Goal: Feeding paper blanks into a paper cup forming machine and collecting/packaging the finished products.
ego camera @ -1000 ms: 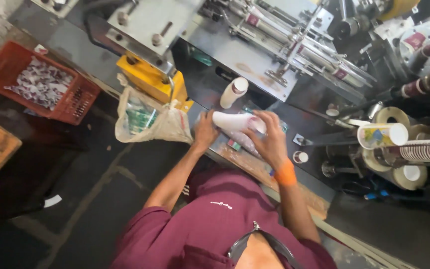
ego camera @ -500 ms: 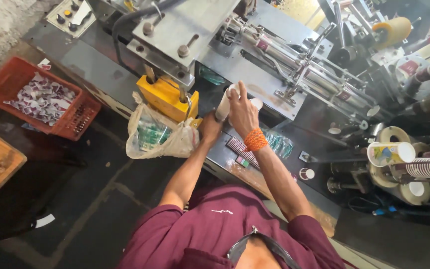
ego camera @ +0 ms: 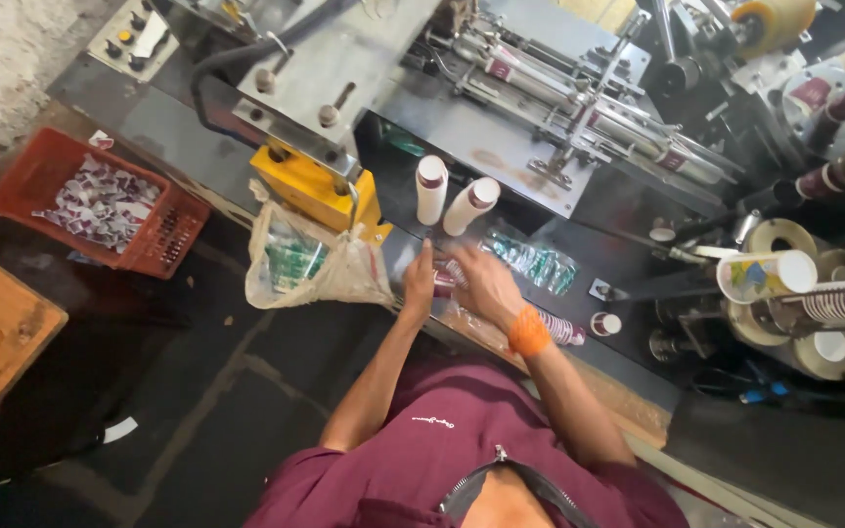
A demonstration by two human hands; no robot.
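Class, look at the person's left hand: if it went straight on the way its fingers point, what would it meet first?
Probably the nearer white cup stack standing just beyond the left hand; depth is unclear.

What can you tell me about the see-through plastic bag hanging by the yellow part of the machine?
The plastic bag is clear, thin and crinkled, hanging open from the yellow machine part. Green-printed pieces show through it. It sags over the dark floor, beside the red crate. The left hand is close to its right edge; actual touch cannot be told.

Dim, uneven light, dark floor shadows, slight wide-angle edge distortion.
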